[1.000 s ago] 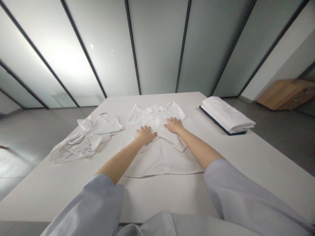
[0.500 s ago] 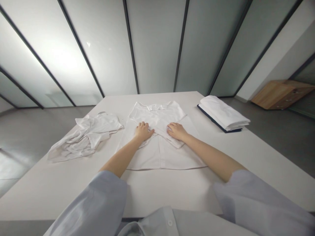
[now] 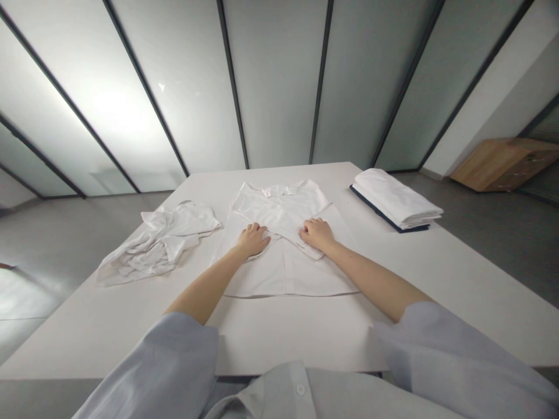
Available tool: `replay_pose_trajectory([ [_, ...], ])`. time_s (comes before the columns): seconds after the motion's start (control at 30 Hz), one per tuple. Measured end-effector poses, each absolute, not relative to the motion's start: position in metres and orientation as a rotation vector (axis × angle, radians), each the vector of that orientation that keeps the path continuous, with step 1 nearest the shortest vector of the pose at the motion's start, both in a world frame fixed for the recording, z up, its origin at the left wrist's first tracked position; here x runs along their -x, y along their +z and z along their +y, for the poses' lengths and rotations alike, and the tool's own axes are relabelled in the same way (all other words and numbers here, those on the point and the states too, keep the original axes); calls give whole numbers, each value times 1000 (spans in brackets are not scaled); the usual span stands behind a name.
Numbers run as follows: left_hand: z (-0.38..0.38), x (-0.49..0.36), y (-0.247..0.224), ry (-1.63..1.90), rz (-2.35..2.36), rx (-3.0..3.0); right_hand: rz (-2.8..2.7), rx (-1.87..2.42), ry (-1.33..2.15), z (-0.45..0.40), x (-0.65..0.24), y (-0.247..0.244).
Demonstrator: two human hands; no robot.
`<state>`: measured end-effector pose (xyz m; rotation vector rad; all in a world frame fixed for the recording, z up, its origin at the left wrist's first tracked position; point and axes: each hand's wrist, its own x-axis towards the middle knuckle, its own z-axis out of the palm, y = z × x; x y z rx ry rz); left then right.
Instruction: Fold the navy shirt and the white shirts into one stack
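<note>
A white shirt (image 3: 285, 273) lies spread on the table, its collar at the far end and its hem towards me. Both sleeves are folded inward and cross over the body. On the left folded sleeve rests my left hand (image 3: 253, 239), palm down with the fingers apart. My right hand (image 3: 317, 235) lies on the other sleeve near its cuff, fingers spread and slightly bent. Neither hand lifts the fabric.
A crumpled white garment (image 3: 163, 244) lies to the left on the white table (image 3: 297, 343). At the right stands a stack of folded white clothes (image 3: 395, 198) with a dark piece (image 3: 384, 220) beneath. A wooden cabinet (image 3: 502, 166) is beyond, and frosted glass panels (image 3: 279, 87) line the back.
My left hand has shifted slightly towards me along the sleeve. My right hand has slid a little to the right, its fingers more bent. The shirt keeps its folded shape.
</note>
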<state>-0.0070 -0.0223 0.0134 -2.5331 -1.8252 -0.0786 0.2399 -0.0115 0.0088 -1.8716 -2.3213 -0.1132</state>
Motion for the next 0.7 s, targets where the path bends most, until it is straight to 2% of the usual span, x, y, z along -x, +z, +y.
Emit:
replay_pose_trajectory([
  [0.4,-48,4,6,78,-1891,2577,-2501,1828,21,-42,-246,5],
  [0.7,-52,11,15,-200,-1849,2557,-2535,1783,129,-37,-256,-3],
])
